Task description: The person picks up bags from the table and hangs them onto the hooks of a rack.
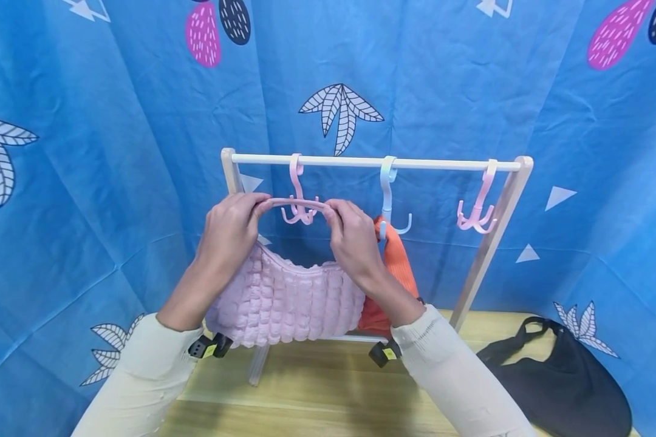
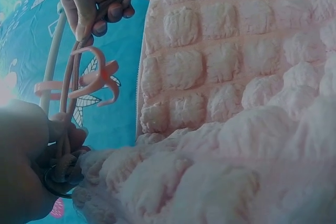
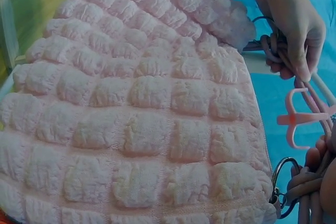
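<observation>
The left hand grips the left part of the strap. The pink bag hangs from this strap, in front of the rack. A pink hook hangs from the rail, behind the strap. The right hand grips the strap's right part. Farther right, a blue hook bears orange fabric; another pink hook hangs near the post. A black bag lies on the worktop.

You can read no words, brands or numbers in any view. The small yellow label on your left black wrist camera and the matching yellow label on your right black wrist camera are too small to decipher.
</observation>
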### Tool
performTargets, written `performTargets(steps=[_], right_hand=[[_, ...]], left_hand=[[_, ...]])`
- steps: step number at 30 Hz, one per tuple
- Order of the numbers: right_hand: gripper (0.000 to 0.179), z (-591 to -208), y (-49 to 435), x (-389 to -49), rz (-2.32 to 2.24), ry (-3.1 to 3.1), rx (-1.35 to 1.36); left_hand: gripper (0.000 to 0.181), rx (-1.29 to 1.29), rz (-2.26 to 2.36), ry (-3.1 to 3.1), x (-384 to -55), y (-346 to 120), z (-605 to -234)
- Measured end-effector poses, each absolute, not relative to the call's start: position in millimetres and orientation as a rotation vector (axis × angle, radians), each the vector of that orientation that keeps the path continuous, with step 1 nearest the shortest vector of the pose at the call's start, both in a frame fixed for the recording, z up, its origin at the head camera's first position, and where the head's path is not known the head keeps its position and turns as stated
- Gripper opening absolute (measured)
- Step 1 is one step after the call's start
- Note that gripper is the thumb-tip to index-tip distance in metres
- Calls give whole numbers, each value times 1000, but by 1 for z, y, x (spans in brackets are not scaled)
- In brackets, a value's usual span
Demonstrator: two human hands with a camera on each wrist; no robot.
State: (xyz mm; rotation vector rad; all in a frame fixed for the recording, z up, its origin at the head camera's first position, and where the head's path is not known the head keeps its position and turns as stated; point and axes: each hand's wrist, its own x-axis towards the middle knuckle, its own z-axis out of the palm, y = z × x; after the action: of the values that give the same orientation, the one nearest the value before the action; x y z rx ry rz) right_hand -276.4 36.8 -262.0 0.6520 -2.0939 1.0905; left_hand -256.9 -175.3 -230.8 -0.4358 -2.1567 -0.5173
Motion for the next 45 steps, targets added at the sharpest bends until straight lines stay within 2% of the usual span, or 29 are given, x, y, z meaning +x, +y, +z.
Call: performTargets(steps=[45], right_hand=[[23, -293, 26, -272, 1213, -2075, 663]], left_hand=[[23, -358, -552, -2228, -252, -178, -259]])
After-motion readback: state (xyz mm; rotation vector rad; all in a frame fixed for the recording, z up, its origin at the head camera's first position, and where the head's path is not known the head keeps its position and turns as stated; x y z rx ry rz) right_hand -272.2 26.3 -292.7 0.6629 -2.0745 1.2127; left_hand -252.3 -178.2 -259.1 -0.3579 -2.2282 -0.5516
